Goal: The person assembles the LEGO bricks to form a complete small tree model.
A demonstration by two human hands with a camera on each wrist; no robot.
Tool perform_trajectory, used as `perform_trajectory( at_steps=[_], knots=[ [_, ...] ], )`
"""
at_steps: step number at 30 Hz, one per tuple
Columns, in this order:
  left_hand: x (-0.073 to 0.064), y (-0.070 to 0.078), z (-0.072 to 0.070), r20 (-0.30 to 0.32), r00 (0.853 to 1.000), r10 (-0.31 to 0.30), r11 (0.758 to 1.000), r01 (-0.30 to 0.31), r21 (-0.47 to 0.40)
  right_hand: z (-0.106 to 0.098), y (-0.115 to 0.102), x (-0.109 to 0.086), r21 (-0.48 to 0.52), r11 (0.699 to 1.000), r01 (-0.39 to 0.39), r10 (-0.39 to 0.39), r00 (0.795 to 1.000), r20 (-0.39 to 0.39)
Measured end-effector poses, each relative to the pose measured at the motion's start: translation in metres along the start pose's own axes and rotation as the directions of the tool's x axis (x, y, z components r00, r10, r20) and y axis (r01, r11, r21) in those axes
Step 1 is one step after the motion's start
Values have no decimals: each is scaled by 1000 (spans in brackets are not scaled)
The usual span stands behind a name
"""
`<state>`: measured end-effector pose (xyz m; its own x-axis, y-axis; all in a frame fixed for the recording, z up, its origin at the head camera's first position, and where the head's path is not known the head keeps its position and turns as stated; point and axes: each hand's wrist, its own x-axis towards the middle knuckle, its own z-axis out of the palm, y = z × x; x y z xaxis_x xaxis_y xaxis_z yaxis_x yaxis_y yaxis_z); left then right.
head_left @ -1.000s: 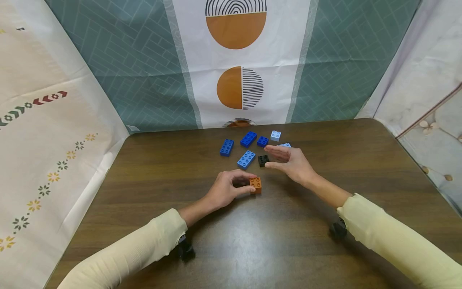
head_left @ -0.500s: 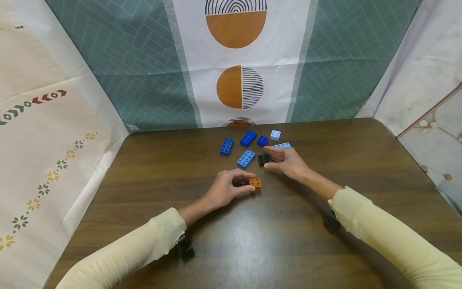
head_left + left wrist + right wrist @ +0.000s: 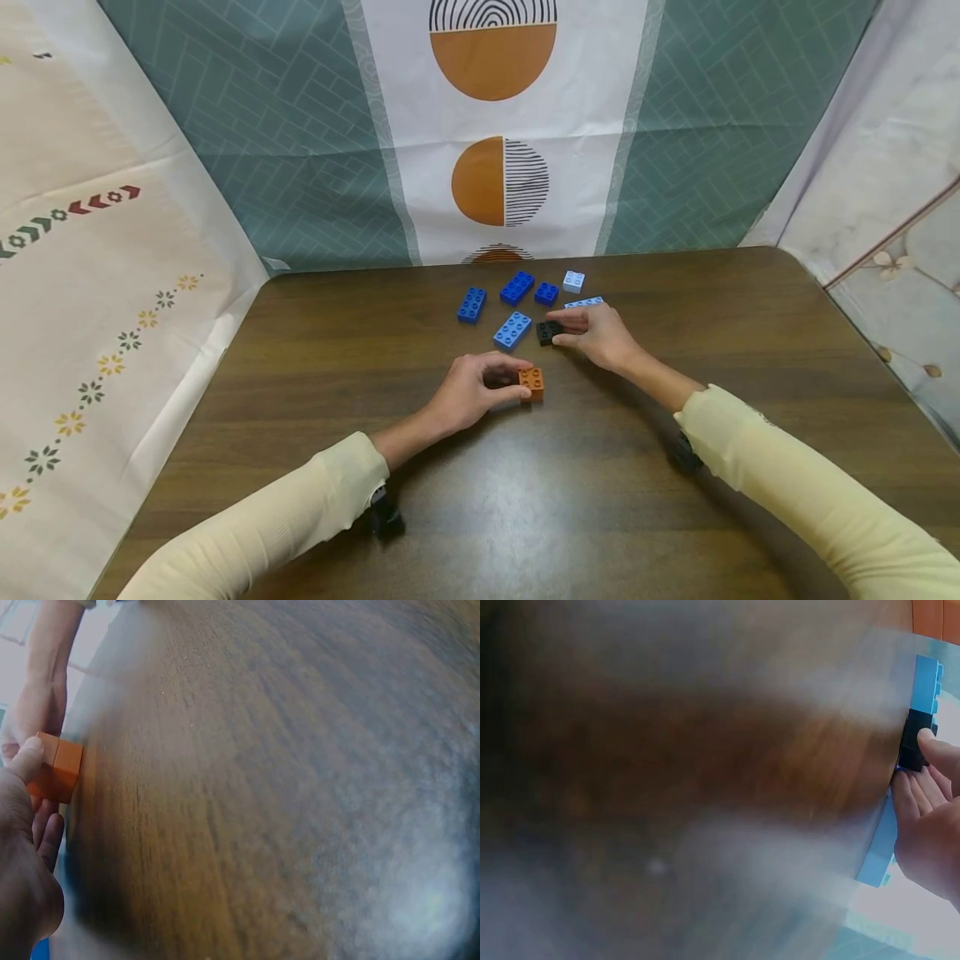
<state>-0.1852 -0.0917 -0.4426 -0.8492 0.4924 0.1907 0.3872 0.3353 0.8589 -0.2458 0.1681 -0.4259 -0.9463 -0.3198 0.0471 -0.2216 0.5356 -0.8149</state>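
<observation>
My left hand (image 3: 467, 395) pinches an orange toy building brick (image 3: 531, 380) between thumb and fingers, its studs facing up. In the left wrist view a straight line runs down the orange brick (image 3: 61, 766); whether it is an edge or a seam I cannot tell. My right hand (image 3: 604, 340) has its thumb and fingertips on a small black brick (image 3: 546, 332), gripping it from its right end. The right wrist view has the thumb on one side of the black brick (image 3: 913, 740) and fingers at the other. A mid-blue long brick (image 3: 512, 330) lies just left of it.
Two dark blue long bricks (image 3: 472, 306) and a small dark blue brick (image 3: 547, 293) lie farther back. Behind the right hand are a small pale blue brick (image 3: 573, 281) and a light blue long brick (image 3: 583, 302), partly hidden. Cloths hang around the brown table (image 3: 337, 333).
My right hand has moved slightly left and its fingers have closed onto the black brick, which still lies in its place. The left hand keeps holding the orange brick in the same spot.
</observation>
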Motion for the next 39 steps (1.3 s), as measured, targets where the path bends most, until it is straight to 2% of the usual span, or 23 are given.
perform_trajectory(
  at_steps=[5, 9, 15, 22, 27, 36, 39],
  knots=[
    [0, -1, 1, -5, 1000, 19, 999, -19, -29, -2, -6, -5, -2, 1000, 30, -30, 999, -40],
    [0, -1, 1, -6, 1000, 21, 999, -21, -31, -4, -17, -15, 32, 997, 77, -75, 996, -41],
    [0, 1, 1, -3, 1000, -8, 1000, 8, 17, -5, -34, -34, 93, 990, 109, -109, 994, -4],
    [1, 3, 0, -1, 999, -35, 996, 35, 84, 1, -41, -50, 159, 977, 139, -143, 989, 18],
    [0, 3, 0, 2, 999, -41, 993, 40, 111, 7, -42, -56, 189, 972, 139, -149, 988, 40],
    [-1, 1, 1, -8, 1000, 8, 991, -7, 131, 14, -41, -61, 170, 977, 125, -137, 989, 59],
    [-1, 2, 1, -9, 1000, -3, 990, 4, 138, 15, -40, -63, 167, 978, 121, -134, 989, 68]
  ],
)
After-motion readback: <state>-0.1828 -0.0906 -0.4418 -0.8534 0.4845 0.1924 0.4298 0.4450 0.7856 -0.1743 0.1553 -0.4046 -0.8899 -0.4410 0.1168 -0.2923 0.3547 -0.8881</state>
